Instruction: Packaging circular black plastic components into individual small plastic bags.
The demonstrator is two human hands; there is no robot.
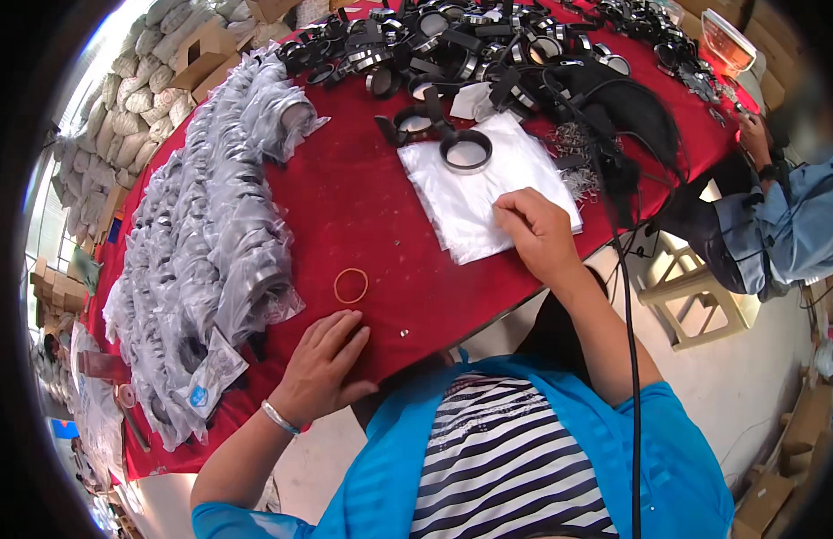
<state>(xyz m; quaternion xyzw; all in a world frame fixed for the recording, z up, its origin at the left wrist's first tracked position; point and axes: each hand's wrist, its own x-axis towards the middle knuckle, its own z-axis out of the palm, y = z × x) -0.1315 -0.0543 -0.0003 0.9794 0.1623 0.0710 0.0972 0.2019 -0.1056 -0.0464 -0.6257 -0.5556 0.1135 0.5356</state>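
My left hand (322, 366) lies flat on the red tablecloth near the front edge, fingers stretched and holding nothing. Just beyond its fingertips is a thin tan rubber band (350, 286). My right hand (540, 235) rests on the right part of a stack of clear-white plastic bags (461, 214), its fingers bent and drawn together; whatever is between the fingertips is hidden. A round black ring-shaped piece (465, 151) with a pale inside sits on the far part of the stack, apart from my right hand.
Long rows of bagged pieces (210, 216) fill the table's left side. Loose black round pieces (416, 54) are heaped at the far side. Small metal parts (574, 153) lie beside the bags. A black cable (628, 359) hangs at right. Another person (776, 216) works by a stool (700, 296).
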